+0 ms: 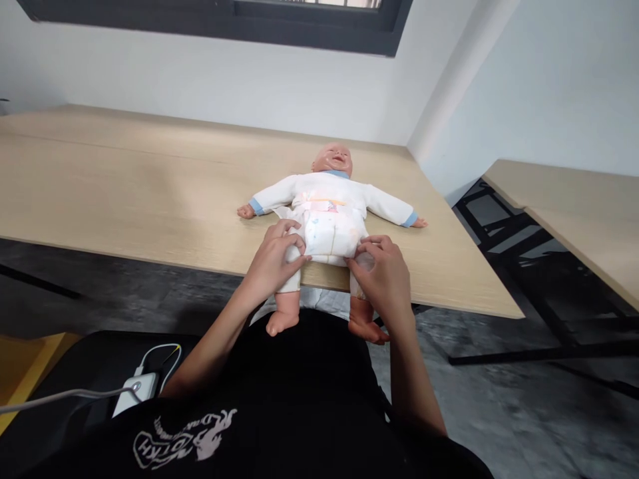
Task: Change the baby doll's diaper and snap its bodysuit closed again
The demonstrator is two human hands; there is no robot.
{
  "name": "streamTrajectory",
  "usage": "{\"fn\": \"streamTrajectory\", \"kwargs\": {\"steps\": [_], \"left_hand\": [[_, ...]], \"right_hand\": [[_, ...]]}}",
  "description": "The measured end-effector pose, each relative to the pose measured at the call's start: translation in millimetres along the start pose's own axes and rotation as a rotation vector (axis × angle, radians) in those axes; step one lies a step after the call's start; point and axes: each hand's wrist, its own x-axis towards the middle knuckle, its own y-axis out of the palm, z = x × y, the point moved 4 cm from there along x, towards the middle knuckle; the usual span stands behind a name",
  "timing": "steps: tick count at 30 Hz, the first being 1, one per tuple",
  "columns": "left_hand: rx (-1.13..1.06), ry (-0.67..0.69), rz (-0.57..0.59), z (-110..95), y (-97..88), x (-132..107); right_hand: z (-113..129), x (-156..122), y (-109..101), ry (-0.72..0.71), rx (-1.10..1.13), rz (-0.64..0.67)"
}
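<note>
Diaper (327,233) is sitting in the middle of the frame, wrapped around the doll (332,186). On my camera I am seeing the doll lying on its back on the tan surface (150,186), with its head pointing to the top of the frame and both arms stretching out to the sides. Its feet are sticking out past the near edge of the surface. I am holding my left hand (273,256) at the diaper's lower left corner in the frame and my right hand (387,276) at the lower right corner. Fingers on both hands are bending in, with the thumbs near the diaper's leg edges, but I am not able to tell if they are pinching it. The diaper is showing pink, orange and pale blue marks. At the lower left of the frame, a small white box (137,389) is lying with a cord going into it. Another table (574,206) is standing at the right.
</note>
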Motion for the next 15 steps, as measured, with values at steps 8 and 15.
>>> {"fn": "streamTrajectory", "kwargs": {"steps": [8, 15], "left_hand": [[-0.763, -0.454, -0.295, 34, -23.6, 20], [-1.178, -0.73, -0.156, 60, -0.6, 68]], "right_hand": [[-52, 42, 4, 0.361, 0.726, -0.053], [-51, 85, 38, 0.593, 1.07, 0.156]]}}
